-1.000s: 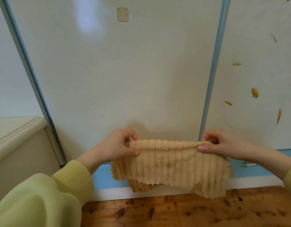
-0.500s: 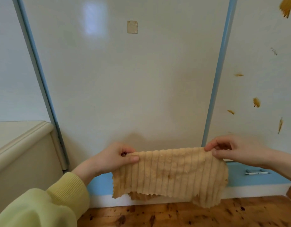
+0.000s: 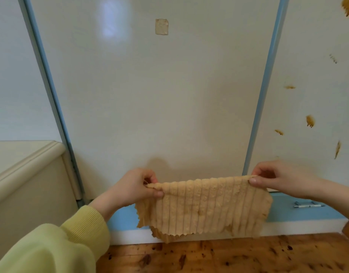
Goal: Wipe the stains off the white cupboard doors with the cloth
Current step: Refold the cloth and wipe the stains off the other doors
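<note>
A ribbed tan cloth hangs folded over and stretched between both hands, low in front of the middle white cupboard door. My left hand pinches its top left corner and my right hand pinches its top right corner. The middle door looks clean apart from a small beige square patch near its top. The right cupboard door carries several orange-brown stains, among them one stain at mid height and another stain lower right.
Light blue frame strips separate the doors, with a blue plinth and white skirting below. A cream cabinet top juts out at the left. The wooden floor runs along the bottom. A small metal fitting sits on the plinth.
The view has tilted upward, showing more of the right door's upper stain. Both hands keep hold of the cloth and have spread it a little wider and flatter.
</note>
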